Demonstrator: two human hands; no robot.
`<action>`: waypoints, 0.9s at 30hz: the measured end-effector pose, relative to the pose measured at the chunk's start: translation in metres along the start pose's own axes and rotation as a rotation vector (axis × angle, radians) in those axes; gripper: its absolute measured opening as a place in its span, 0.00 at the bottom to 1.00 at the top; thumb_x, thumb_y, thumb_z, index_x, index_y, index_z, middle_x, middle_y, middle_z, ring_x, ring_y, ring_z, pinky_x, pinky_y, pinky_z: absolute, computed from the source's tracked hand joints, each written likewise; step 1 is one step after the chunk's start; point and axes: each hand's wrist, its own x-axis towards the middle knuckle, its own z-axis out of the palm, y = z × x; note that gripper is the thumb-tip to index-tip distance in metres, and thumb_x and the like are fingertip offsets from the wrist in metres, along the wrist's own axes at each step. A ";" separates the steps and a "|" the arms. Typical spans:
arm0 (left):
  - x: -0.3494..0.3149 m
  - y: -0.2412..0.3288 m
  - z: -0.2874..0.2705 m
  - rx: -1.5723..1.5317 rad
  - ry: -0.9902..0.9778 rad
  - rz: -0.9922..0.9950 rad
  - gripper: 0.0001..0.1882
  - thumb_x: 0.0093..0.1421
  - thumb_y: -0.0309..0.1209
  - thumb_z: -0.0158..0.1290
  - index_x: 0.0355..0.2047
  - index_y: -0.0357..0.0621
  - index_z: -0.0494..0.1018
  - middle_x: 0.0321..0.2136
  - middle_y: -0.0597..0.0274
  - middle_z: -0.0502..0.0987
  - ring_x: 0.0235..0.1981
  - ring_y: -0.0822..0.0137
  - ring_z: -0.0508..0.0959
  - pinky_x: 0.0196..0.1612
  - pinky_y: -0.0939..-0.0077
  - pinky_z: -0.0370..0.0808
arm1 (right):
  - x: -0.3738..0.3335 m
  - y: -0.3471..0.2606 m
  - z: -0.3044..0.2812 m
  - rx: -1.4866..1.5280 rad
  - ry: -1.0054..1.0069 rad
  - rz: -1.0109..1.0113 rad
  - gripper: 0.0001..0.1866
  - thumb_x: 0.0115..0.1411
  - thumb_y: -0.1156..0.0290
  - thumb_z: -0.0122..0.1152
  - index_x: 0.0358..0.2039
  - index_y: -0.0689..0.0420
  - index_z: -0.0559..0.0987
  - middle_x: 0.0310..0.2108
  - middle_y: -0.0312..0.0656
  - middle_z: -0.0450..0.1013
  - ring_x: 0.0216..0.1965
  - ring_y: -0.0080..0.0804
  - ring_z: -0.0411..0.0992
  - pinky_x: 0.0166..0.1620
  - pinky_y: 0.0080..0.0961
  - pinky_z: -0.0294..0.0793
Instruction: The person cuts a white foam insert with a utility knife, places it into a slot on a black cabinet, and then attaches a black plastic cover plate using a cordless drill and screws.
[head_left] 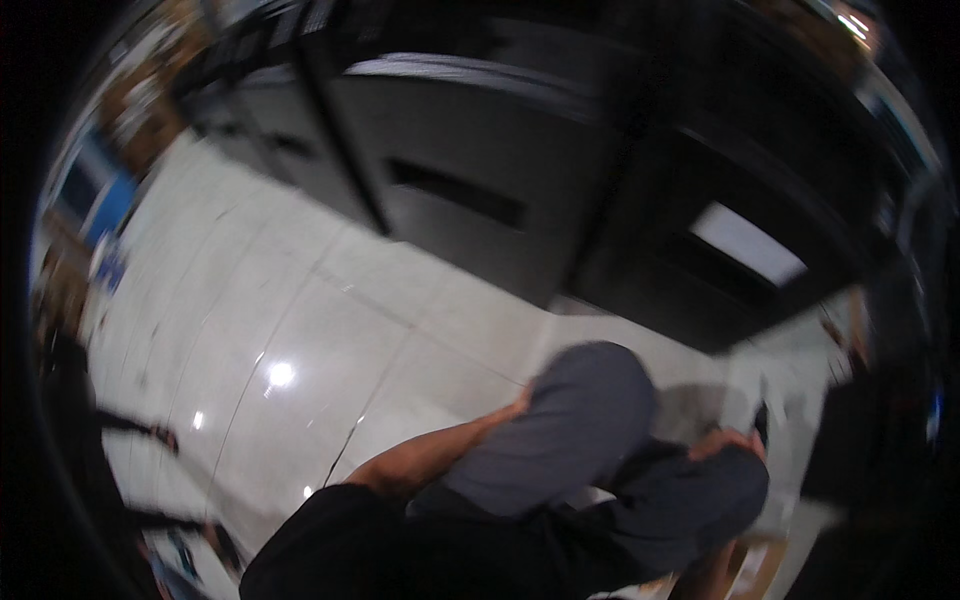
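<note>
"Reading the view as a clock face, where are the hands?"

"The left hand [521, 399] is between five and six, just below the middle, against the left side of the left knee [592, 415]. The right hand [720, 443] is at four, over the top of the right knee [715, 490]."

"Holding anything?"

"I can't tell. The left fingers are hidden by the knee. By the right hand, also at four, a narrow dark object [762, 423] sticks up past the fingers; it may be gripped or just beyond them. Blur hides its kind."

"How would it handle?"

"My guess is light and stiff, an easy one-hand lift. I'd take it round the middle, from the side. Whether it's slippery or fragile, I can't judge."

"And the knees?"

"Soft grey cloth over something firm; a flat palm suits them better than a pinch."

"What stands around?"

"A black cabinet [480, 240] from eleven to twelve, and another [650, 240] at two with a white panel [750, 243]. They look heavy and rigid; neither hand touches them. Glossy tiles [300, 330] lie toward nine, and a carton [765, 568] sits between four and five."
</note>
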 end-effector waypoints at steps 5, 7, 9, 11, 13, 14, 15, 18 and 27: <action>-0.002 0.004 -0.024 0.056 -0.001 -0.068 0.16 0.60 0.37 0.51 0.38 0.36 0.78 0.35 0.50 0.80 0.38 0.57 0.80 0.42 0.65 0.75 | -0.019 -0.018 0.019 -0.444 -0.158 -0.203 0.34 0.64 0.50 0.31 0.26 0.69 0.76 0.25 0.56 0.73 0.32 0.47 0.72 0.49 0.40 0.67; 0.012 0.008 -0.016 0.064 -0.044 -0.051 0.16 0.60 0.37 0.51 0.38 0.36 0.78 0.35 0.50 0.80 0.38 0.57 0.80 0.42 0.65 0.75 | -0.035 -0.021 0.020 -0.495 -0.117 -0.274 0.34 0.63 0.50 0.30 0.26 0.69 0.76 0.24 0.56 0.73 0.31 0.47 0.73 0.49 0.40 0.67; 0.005 0.008 -0.028 0.084 -0.034 -0.065 0.17 0.61 0.38 0.50 0.38 0.36 0.78 0.35 0.50 0.80 0.38 0.57 0.80 0.42 0.65 0.75 | -0.035 -0.020 0.026 -0.529 -0.097 -0.289 0.34 0.63 0.49 0.31 0.26 0.70 0.76 0.25 0.55 0.74 0.32 0.47 0.73 0.50 0.39 0.67; 0.004 0.009 -0.038 0.112 -0.032 -0.051 0.17 0.61 0.38 0.50 0.38 0.36 0.78 0.35 0.50 0.80 0.38 0.57 0.80 0.42 0.66 0.75 | -0.034 -0.020 0.030 -0.576 -0.032 -0.260 0.34 0.63 0.49 0.33 0.27 0.70 0.77 0.26 0.56 0.75 0.33 0.47 0.74 0.50 0.38 0.68; 0.010 0.016 -0.054 0.166 -0.016 -0.003 0.17 0.62 0.38 0.50 0.39 0.36 0.78 0.36 0.50 0.80 0.38 0.58 0.80 0.42 0.66 0.75 | -0.027 -0.027 0.036 -0.727 -0.067 -0.225 0.34 0.64 0.48 0.35 0.27 0.70 0.77 0.27 0.56 0.75 0.32 0.46 0.74 0.45 0.37 0.70; 0.019 0.022 -0.065 0.222 0.032 0.112 0.17 0.62 0.39 0.49 0.39 0.36 0.78 0.36 0.50 0.80 0.38 0.58 0.80 0.42 0.66 0.75 | -0.021 -0.033 0.042 -0.802 -0.087 -0.205 0.34 0.65 0.48 0.36 0.27 0.70 0.78 0.27 0.56 0.76 0.32 0.45 0.75 0.42 0.36 0.71; 0.032 0.041 -0.073 0.264 0.118 0.276 0.18 0.62 0.39 0.49 0.39 0.36 0.78 0.36 0.50 0.80 0.38 0.58 0.80 0.42 0.66 0.75 | -0.016 -0.056 0.061 -0.999 -0.020 -0.220 0.28 0.66 0.55 0.43 0.31 0.69 0.80 0.29 0.51 0.77 0.33 0.35 0.75 0.39 0.29 0.72; 0.031 0.189 -0.101 0.466 0.521 0.639 0.12 0.58 0.33 0.55 0.36 0.36 0.79 0.35 0.49 0.79 0.39 0.53 0.79 0.43 0.64 0.75 | 0.070 -0.114 0.071 -1.700 0.089 -0.657 0.17 0.68 0.62 0.48 0.39 0.63 0.80 0.34 0.39 0.77 0.34 0.24 0.72 0.42 0.21 0.70; 0.058 0.499 -0.145 0.955 1.207 1.024 0.30 0.55 0.36 0.57 0.49 0.21 0.62 0.49 0.35 0.70 0.53 0.40 0.71 0.60 0.60 0.66 | 0.198 -0.375 0.057 -1.952 1.624 -1.002 0.51 0.51 0.33 0.59 0.55 0.73 0.64 0.57 0.66 0.59 0.60 0.68 0.57 0.58 0.54 0.62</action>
